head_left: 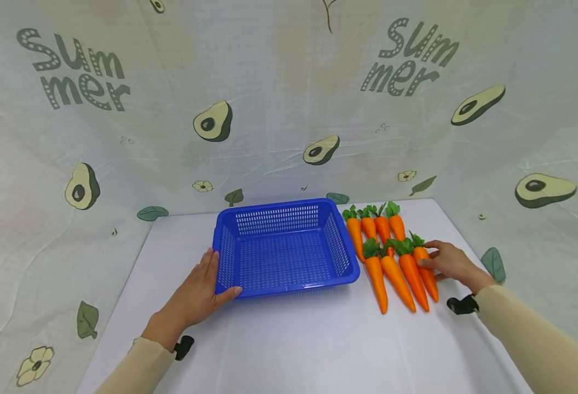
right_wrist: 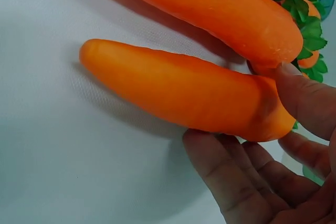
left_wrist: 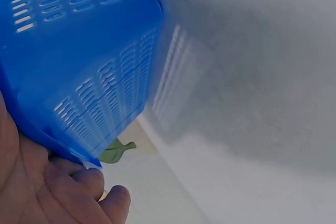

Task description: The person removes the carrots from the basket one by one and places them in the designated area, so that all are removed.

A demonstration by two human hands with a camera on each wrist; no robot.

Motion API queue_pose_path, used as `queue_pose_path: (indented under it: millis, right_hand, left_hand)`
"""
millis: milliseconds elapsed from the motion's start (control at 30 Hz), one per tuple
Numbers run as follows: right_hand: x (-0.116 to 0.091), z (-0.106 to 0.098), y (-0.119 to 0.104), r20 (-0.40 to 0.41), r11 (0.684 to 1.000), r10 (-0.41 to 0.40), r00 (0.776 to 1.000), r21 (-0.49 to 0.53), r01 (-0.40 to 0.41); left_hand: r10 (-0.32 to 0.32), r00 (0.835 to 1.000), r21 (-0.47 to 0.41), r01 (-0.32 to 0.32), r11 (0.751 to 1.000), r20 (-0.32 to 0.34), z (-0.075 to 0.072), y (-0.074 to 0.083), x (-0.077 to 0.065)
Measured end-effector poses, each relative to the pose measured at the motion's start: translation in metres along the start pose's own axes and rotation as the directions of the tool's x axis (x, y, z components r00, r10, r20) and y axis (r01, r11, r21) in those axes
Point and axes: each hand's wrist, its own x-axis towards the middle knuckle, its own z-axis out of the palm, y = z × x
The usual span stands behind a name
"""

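Observation:
A blue plastic basket [head_left: 284, 287] with slotted walls stands on the white table. My left hand [head_left: 197, 290] rests at its near left corner, fingers straight along the left side and thumb across the front rim. In the left wrist view the basket wall [left_wrist: 105, 87] rises beside the fingers [left_wrist: 113, 203]. Several orange carrots with green leafy tops lie right of the basket in two rows. My right hand [head_left: 449, 262] pinches the front row's rightmost carrot [head_left: 428, 276] near its top. In the right wrist view this carrot [right_wrist: 184, 87] lies between thumb and fingers.
A second carrot [right_wrist: 210, 11] lies close beside the pinched one. The back row's leftmost carrot [head_left: 354, 235] is right at the basket's right side. A pale cloth [head_left: 269, 109] printed with avocados and lettering hangs behind the white table [head_left: 294, 345] and along both sides.

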Motion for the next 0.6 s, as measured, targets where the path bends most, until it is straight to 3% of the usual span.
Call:
queue_pose_path:
  millis: [300,467,600]
  right_hand:
    - [-0.002,-0.004,-0.005,-0.023,0.998,0.003,1.000,-0.056,-0.005]
    - [-0.006,-0.002,-0.009,-0.123,0.985,-0.003,0.992,-0.170,-0.018]
    - [-0.010,0.006,-0.017,-0.241,0.977,-0.036,0.970,-0.212,-0.016]
  left_hand:
    - [-0.015,1.000,0.000,0.015,1.000,-0.025,0.004,0.002,-0.002]
    - [-0.010,1.000,0.025,0.010,1.000,-0.025,0.003,0.002,0.000]
    - [-0.003,0.999,0.038,0.004,0.999,-0.040,0.000,0.003,-0.001]
